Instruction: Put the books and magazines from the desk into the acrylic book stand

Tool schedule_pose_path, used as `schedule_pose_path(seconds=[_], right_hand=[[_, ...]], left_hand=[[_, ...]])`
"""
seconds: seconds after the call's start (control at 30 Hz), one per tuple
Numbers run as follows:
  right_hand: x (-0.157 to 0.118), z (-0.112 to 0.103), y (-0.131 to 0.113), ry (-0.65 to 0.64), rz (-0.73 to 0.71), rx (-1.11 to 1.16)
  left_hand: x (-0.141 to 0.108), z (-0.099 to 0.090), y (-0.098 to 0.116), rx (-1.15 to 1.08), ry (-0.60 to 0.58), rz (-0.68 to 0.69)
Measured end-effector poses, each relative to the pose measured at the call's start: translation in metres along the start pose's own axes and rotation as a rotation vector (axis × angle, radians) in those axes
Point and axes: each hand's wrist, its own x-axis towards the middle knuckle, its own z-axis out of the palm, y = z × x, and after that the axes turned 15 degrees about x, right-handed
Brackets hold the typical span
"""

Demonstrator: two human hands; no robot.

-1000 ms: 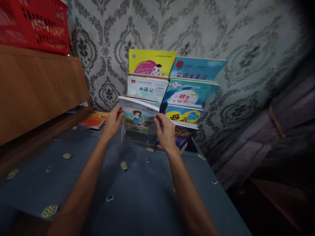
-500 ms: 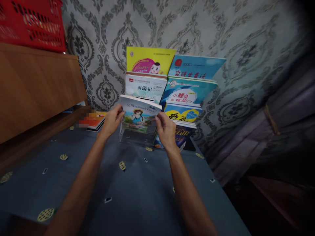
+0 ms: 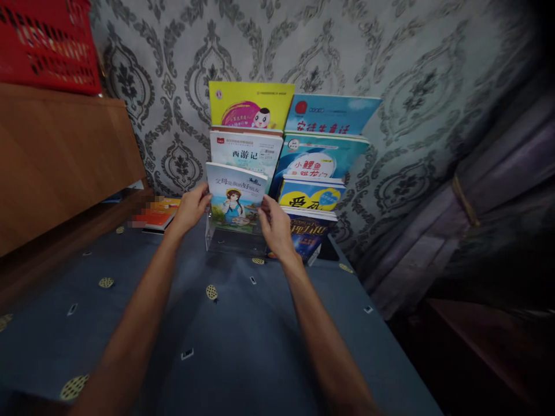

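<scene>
Between my two hands stands a book (image 3: pixel 236 199) with a girl in a yellow hat on its cover, tilted slightly back in a clear tiered book rack (image 3: pixel 236 242). My left hand (image 3: pixel 191 207) pinches its left edge. The right edge is gripped by my right hand (image 3: pixel 277 225), thumb toward the front. Behind it rise a white book (image 3: pixel 245 151) and a yellow book (image 3: pixel 251 104). The right column of the rack holds blue books (image 3: pixel 333 112), a teal book (image 3: pixel 327 156), a yellow-and-blue book (image 3: pixel 314 196) and a dark blue book (image 3: pixel 310 234).
An orange book (image 3: pixel 158 212) lies at the left, beside a wooden cabinet (image 3: pixel 65 167) carrying a red basket (image 3: pixel 47 46). A blue patterned cloth (image 3: pixel 234 335) covers the table. Patterned wallpaper is behind, and a tied curtain (image 3: pixel 429 225) hangs at the right.
The girl-cover book sits straighter and slightly lower relative to the rack, both hands still on its edges. The whole view has shifted, so the scene appears further left.
</scene>
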Motion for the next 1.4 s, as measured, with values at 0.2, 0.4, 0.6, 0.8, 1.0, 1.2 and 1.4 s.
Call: schedule_pose_path(seconds=[0.2,0.4,0.6,0.8,1.0,1.2,1.4], right_hand=[[-0.003,0.005,0.004,-0.051,0.035,-0.045],[-0.006,0.01,0.005,-0.058,0.058,-0.12],[-0.01,0.019,0.009,-0.073,0.109,-0.203],[-0.013,0.022,0.009,-0.064,0.161,-0.291],[-0.011,0.031,0.014,0.037,0.165,-0.239],[-0.005,0.043,0.025,0.114,0.192,-0.144],[-0.008,0.049,0.029,0.139,0.196,-0.13]], left_hand=[[-0.006,0.009,-0.003,0.082,-0.004,-0.018],[-0.011,0.007,0.011,0.418,-0.063,-0.077],[-0.02,0.008,0.027,0.597,-0.165,-0.148],[-0.022,0.015,0.033,0.645,-0.085,-0.135],[-0.016,0.022,0.024,0.532,0.06,-0.079],[-0.014,0.029,0.014,0.394,0.106,-0.071],[-0.012,0.031,0.01,0.338,0.104,-0.062]])
